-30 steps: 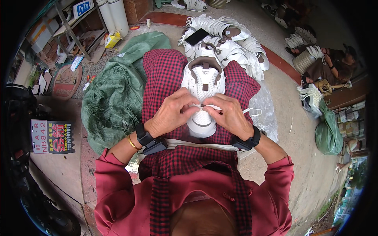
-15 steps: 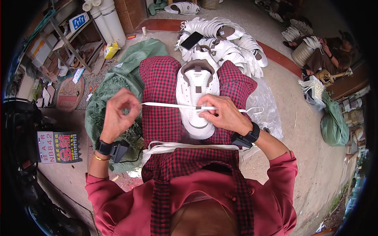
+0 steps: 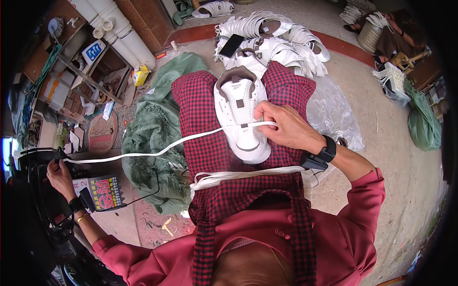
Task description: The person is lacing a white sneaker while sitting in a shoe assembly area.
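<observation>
A white shoe upper (image 3: 242,105) with a brown lining lies on my lap, toe toward me, over the red-and-black checked apron (image 3: 200,109). A white shoelace (image 3: 157,153) crosses its lower front. My left hand (image 3: 61,178) is far out to the left, fingers closed on one end of the lace. From there the lace runs in a slack curve to the shoe upper. My right hand (image 3: 288,126) pinches the short end of the lace at the right side of the shoe upper. More white laces (image 3: 248,174) lie in a bundle across my waist.
Beyond my knees, white shoe uppers (image 3: 281,57) lie stacked with a black phone (image 3: 231,45) on them. Green sacking (image 3: 157,128) lies left of my lap, clear plastic (image 3: 334,114) right. A dark vehicle (image 3: 43,214) stands by my left hand. Another person (image 3: 398,40) sits far right.
My left hand has swung far out to the left, drawing a long length of lace across. My right hand stays by the shoe upper. The view has shifted slightly.
</observation>
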Demonstrator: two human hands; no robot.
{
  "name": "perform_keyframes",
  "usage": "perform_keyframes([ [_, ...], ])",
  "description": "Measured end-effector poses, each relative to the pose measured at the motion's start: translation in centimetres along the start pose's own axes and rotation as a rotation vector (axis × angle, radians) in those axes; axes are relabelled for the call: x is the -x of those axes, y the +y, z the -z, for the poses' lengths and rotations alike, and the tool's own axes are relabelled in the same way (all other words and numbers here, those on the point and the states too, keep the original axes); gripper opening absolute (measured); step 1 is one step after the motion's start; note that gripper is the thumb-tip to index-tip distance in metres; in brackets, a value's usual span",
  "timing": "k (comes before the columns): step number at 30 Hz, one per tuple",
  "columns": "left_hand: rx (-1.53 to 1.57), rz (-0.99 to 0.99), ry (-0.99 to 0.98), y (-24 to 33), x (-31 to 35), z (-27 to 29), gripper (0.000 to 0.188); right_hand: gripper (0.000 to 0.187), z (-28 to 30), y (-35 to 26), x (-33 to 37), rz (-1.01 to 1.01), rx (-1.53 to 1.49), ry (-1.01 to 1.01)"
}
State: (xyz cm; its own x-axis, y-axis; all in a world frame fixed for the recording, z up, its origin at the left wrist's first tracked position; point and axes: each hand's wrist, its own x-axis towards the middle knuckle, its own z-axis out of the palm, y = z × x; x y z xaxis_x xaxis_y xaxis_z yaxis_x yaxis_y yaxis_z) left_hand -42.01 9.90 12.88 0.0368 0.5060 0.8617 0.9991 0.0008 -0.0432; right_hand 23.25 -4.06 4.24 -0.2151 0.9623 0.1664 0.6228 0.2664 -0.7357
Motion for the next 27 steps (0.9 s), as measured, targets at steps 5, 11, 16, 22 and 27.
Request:
perform_keyframes([
  [5,0.985,0.151,-0.568,23.9,5.3,0.0,0.021,0.021,1.6,-0.6,0.3,-0.087,0.045,-0.050],
  [11,1.196,-0.510,-0.611,38.8,10.7,2.5,0.029,0.015,1.1,1.3,1.8,0.272,0.404,0.053],
  [16,0.930,-0.731,-0.609,36.8,11.8,0.6,0.025,0.010,2.7,3.0,3.2,0.278,0.460,0.071],
  [22,0.657,-0.755,-0.534,25.7,9.8,0.1,0.039,0.008,8.5,6.8,8.4,0.113,0.542,0.151],
  [27,0.500,-0.410,-0.528,13.8,11.7,0.7,0.020,0.010,14.2,11.1,15.1,-0.063,0.683,0.361],
])
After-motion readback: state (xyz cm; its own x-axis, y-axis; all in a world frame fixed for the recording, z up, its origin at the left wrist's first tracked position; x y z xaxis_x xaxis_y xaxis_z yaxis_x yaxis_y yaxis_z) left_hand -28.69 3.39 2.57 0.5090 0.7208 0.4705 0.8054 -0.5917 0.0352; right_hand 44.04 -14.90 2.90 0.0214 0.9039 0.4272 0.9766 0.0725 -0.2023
